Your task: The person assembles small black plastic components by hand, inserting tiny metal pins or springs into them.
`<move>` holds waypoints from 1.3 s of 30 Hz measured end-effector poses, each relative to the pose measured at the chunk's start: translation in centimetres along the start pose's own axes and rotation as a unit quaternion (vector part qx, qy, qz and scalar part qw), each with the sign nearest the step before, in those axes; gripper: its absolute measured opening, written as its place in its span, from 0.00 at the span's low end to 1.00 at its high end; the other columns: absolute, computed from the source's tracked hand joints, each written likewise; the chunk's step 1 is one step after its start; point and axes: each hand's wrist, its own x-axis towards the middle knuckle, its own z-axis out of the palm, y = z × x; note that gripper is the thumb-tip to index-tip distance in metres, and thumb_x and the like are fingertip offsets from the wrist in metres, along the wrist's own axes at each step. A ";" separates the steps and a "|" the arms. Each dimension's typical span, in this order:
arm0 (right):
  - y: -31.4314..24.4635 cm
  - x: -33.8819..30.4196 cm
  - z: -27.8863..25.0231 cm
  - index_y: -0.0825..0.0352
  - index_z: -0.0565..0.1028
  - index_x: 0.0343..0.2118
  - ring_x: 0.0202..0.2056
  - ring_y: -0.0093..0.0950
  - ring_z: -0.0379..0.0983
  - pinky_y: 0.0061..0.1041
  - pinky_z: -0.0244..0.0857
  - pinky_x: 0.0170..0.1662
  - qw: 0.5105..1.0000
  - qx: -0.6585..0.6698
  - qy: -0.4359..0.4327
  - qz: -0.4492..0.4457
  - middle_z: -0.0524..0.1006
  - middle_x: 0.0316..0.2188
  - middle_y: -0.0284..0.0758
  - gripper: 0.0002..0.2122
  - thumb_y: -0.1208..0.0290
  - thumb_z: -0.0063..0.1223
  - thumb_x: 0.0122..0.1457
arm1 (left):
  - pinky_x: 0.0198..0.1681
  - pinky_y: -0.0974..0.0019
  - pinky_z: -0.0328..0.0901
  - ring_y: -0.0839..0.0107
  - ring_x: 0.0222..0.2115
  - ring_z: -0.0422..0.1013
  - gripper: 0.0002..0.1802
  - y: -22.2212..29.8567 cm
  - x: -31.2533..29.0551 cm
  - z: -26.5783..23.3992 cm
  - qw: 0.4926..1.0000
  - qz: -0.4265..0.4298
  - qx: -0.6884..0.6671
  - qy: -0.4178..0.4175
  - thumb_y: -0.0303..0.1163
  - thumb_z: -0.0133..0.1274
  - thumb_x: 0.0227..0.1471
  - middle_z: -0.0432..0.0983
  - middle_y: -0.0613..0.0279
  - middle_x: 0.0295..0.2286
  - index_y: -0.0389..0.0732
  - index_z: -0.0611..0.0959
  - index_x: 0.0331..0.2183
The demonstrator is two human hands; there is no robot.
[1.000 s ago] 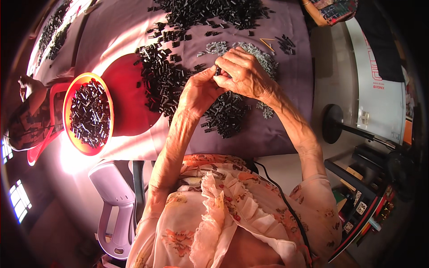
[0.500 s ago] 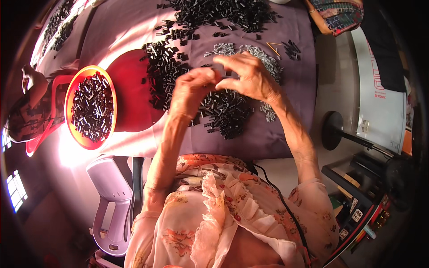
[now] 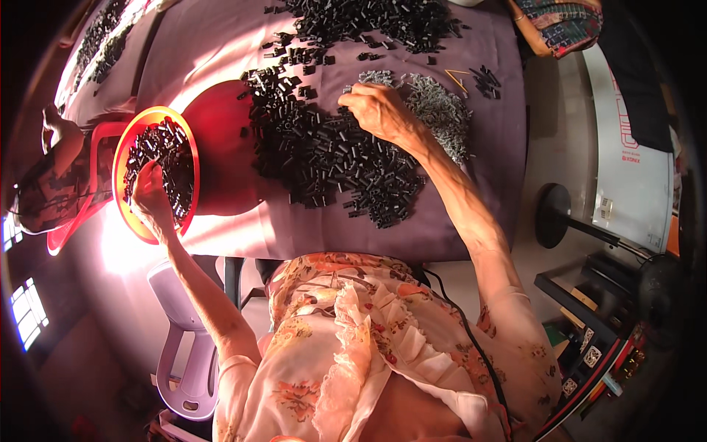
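Note:
My left hand (image 3: 152, 200) is over an orange-rimmed basin (image 3: 194, 184) at the left, its fingers pinched together among the small black plastic pieces (image 3: 171, 147) inside. Whether a piece is between those fingertips cannot be made out. Above the table, my right hand (image 3: 379, 112) has its fingers curled together near the small grey pieces (image 3: 438, 103). What it holds, if anything, is hidden. A wide heap of loose black plastic pieces (image 3: 324, 158) spreads over the tablecloth between my hands.
Another large black heap (image 3: 368, 22) lies at the far side. A red round surface (image 3: 221, 140) adjoins the basin. A yellow V-shaped strip (image 3: 456, 79) rests beside the grey pieces. Other people's arms show at far left and far right. A lilac plastic chair (image 3: 184, 331) stands lower left.
My hands were together above the black heap and have parted. The left moved left into the basin; the right stayed near the grey pieces, its fingers now curled closer together.

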 end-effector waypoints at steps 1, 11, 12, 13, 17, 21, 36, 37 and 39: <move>-0.1 0.4 0.4 0.65 0.69 0.21 0.20 0.24 0.65 0.22 0.64 0.23 1.000 0.002 0.000 -0.004 0.65 0.15 0.30 0.03 0.79 0.50 0.44 | 0.29 0.70 0.65 0.73 0.26 0.72 0.12 -1.2 0.2 -0.2 0.999 0.005 0.032 0.014 0.33 0.55 0.44 0.77 0.59 0.26 0.44 0.79 0.35; -2.5 -0.8 -2.3 0.69 0.73 0.30 0.29 0.25 0.71 0.20 0.64 0.33 0.947 0.288 0.022 0.143 0.75 0.27 0.35 0.07 0.75 0.51 0.48 | 0.30 0.76 0.65 0.78 0.27 0.70 0.12 12.4 -6.2 4.7 0.950 0.014 -0.248 -0.187 0.28 0.52 0.45 0.76 0.66 0.30 0.40 0.79 0.36; -3.5 -1.2 -2.7 0.68 0.74 0.31 0.30 0.23 0.71 0.21 0.64 0.34 0.934 0.312 0.028 0.174 0.76 0.28 0.35 0.07 0.73 0.51 0.49 | 0.29 0.76 0.64 0.78 0.26 0.69 0.13 14.0 -7.6 6.3 0.874 -0.096 -0.391 -0.273 0.31 0.54 0.44 0.76 0.65 0.29 0.39 0.79 0.36; -4.7 -1.3 -3.4 0.67 0.74 0.31 0.30 0.23 0.72 0.21 0.63 0.35 0.917 0.339 -0.007 0.212 0.76 0.27 0.34 0.07 0.72 0.51 0.49 | 0.29 0.75 0.65 0.77 0.26 0.70 0.14 14.5 -8.9 8.0 0.815 -0.115 -0.466 -0.326 0.32 0.55 0.44 0.75 0.63 0.27 0.36 0.78 0.35; -6.6 -3.2 -3.8 0.69 0.72 0.29 0.25 0.27 0.72 0.22 0.65 0.29 0.936 0.296 0.092 0.166 0.75 0.23 0.36 0.06 0.77 0.53 0.46 | 0.31 0.74 0.68 0.75 0.24 0.71 0.11 17.5 -12.9 11.6 0.732 -0.179 -0.544 -0.370 0.29 0.52 0.47 0.75 0.60 0.26 0.34 0.77 0.34; -6.1 -4.2 -4.2 0.70 0.72 0.28 0.25 0.31 0.72 0.24 0.65 0.28 0.957 0.240 0.112 0.117 0.74 0.23 0.37 0.06 0.78 0.54 0.45 | 0.29 0.74 0.68 0.76 0.24 0.71 0.08 17.6 -13.7 13.3 0.691 -0.226 -0.588 -0.354 0.28 0.53 0.46 0.74 0.61 0.24 0.34 0.77 0.29; 3.6 -2.0 -4.5 0.67 0.73 0.25 0.22 0.31 0.66 0.25 0.60 0.24 0.989 0.057 0.121 0.064 0.70 0.19 0.35 0.05 0.82 0.45 0.45 | 0.27 0.75 0.66 0.77 0.21 0.69 0.09 16.8 -12.7 13.2 0.652 -0.252 -0.616 -0.364 0.27 0.57 0.42 0.73 0.66 0.22 0.36 0.77 0.30; 3.9 -2.2 -4.5 0.66 0.73 0.24 0.23 0.31 0.67 0.27 0.61 0.27 0.987 0.071 0.110 0.091 0.70 0.19 0.35 0.05 0.81 0.46 0.45 | 0.28 0.75 0.66 0.77 0.21 0.69 0.10 16.8 -12.6 13.1 0.650 -0.260 -0.614 -0.365 0.27 0.57 0.42 0.73 0.66 0.22 0.36 0.78 0.31; 4.0 -2.5 -3.9 0.66 0.73 0.24 0.24 0.31 0.67 0.28 0.61 0.28 0.994 0.020 0.060 0.092 0.70 0.19 0.35 0.04 0.81 0.47 0.45 | 0.28 0.75 0.66 0.78 0.22 0.69 0.11 16.6 -12.6 13.2 0.651 -0.259 -0.611 -0.370 0.27 0.57 0.42 0.73 0.67 0.23 0.36 0.78 0.32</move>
